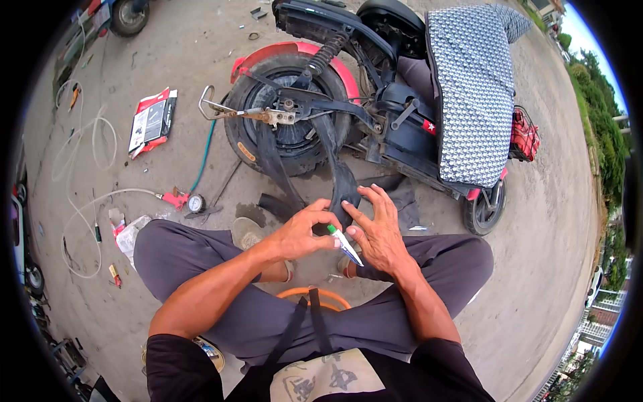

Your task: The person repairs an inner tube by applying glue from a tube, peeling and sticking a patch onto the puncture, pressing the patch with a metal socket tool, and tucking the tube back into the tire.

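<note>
My left hand (pixel 303 230) is closed in a pinch on a small white glue tube (pixel 346 248) with a green cap, its tail pointing down and to the right. My right hand (pixel 380 228) has its fingers spread, with the index fingertip on a black rubber inner tube (pixel 343 184). The inner tube hangs as flattened strips out of the rear wheel (pixel 238 137) of a red and black scooter (pixel 402 110). Part of the inner tube is hidden behind my hands.
A patterned cover (pixel 472 94) drapes the scooter. On the left lie a red and white package (pixel 153 122), a pressure gauge (pixel 195 204) with a red handle, and a looping clear hose (pixel 80 211). An orange ring-shaped edge (pixel 305 292) shows between my legs.
</note>
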Demonstrator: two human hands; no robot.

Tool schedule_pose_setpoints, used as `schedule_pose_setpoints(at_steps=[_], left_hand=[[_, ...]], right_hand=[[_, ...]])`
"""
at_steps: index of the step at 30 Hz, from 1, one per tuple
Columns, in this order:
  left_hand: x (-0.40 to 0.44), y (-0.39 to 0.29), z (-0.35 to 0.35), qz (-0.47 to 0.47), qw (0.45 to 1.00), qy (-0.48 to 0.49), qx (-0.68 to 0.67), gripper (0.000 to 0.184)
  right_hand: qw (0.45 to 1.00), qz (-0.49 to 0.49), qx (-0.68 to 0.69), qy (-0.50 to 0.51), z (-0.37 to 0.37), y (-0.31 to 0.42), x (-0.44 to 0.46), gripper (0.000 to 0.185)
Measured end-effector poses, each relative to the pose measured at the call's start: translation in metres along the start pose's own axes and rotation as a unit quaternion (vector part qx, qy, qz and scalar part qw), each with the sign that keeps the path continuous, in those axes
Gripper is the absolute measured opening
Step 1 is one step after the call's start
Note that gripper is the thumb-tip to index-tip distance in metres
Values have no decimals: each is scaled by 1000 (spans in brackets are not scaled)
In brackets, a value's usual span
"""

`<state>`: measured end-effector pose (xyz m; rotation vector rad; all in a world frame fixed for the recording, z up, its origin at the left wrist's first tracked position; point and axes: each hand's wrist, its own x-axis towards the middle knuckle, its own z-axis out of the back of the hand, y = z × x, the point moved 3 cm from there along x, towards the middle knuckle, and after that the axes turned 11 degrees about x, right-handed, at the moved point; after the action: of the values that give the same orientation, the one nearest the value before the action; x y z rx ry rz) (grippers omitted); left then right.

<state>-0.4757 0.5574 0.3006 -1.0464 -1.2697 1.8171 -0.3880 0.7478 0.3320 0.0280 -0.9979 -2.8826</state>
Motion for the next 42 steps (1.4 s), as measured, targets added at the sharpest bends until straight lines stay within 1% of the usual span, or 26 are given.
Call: schedule_pose_setpoints(at_steps=[6, 9, 11, 12, 14, 17, 19, 22, 23, 25, 27, 30, 31, 32, 34, 36, 38, 39, 42], left_hand=[[-3, -2, -1, 1, 1000, -12, -9, 33], [-1, 0, -1, -14, 1000, -6, 0, 33], [0, 4, -3, -12, 1000, 2, 0, 33], [-3, -5, -1, 10, 1000, -6, -6, 34], [-3, -2, 0, 9, 1000, 3, -9, 33], [-1, 1, -1, -14, 1000, -12, 9, 32], [0, 5, -3, -14, 1000, -5, 20, 32], [-2, 0, -1, 11, 1000, 10, 7, 30], [-2, -2, 0, 12, 1000, 11, -2, 30], [0, 1, 0, -18, 1000, -11, 2, 30], [-1, 4, -4, -27, 999, -21, 9, 31], [-2, 2, -2, 5, 1000, 8, 0, 31], [-1, 1, -1, 9, 1000, 14, -4, 30], [-2, 2, -1, -12, 1000, -3, 1, 30], [-1, 2, -1, -16, 1000, -17, 15, 31], [-2, 4, -3, -12, 999, -22, 38, 31], [-1, 3, -3, 2, 1000, -2, 9, 30], [0, 2, -2, 6, 1000, 5, -7, 30], [0, 1, -1, -17, 999, -19, 26, 30]], right_hand=[[1000, -16, -17, 11, 0, -3, -4, 49], [999, 0, 27, 28, -3, -1, -7, 49], [1000, -12, -3, 26, -4, 0, -3, 50], [1000, -16, -10, 23, -2, -2, -1, 50], [999, -22, -28, 22, -1, -5, -5, 50], [999, -4, 22, 29, -4, -6, -8, 50], [999, -10, 6, 30, -4, -7, -2, 50], [999, -20, -30, 19, -1, -10, 0, 50], [1000, -13, -13, 19, -2, -9, -3, 50], [1000, -3, 17, 25, -2, -5, -8, 49], [1000, -4, 0, 30, -3, -6, -5, 49], [999, -13, -29, 22, -1, -8, -2, 51], [1000, -8, -10, 21, -3, -7, -4, 50], [1000, -4, 6, 23, -4, -7, -7, 50], [999, 1, 24, 28, -3, -5, -7, 51], [999, -16, 4, 27, -3, -10, -4, 53], [999, -25, -28, 29, -4, -11, -4, 55], [999, -13, -11, 33, -6, -9, -5, 54], [999, 14, 19, 46, -5, -6, -7, 54]])
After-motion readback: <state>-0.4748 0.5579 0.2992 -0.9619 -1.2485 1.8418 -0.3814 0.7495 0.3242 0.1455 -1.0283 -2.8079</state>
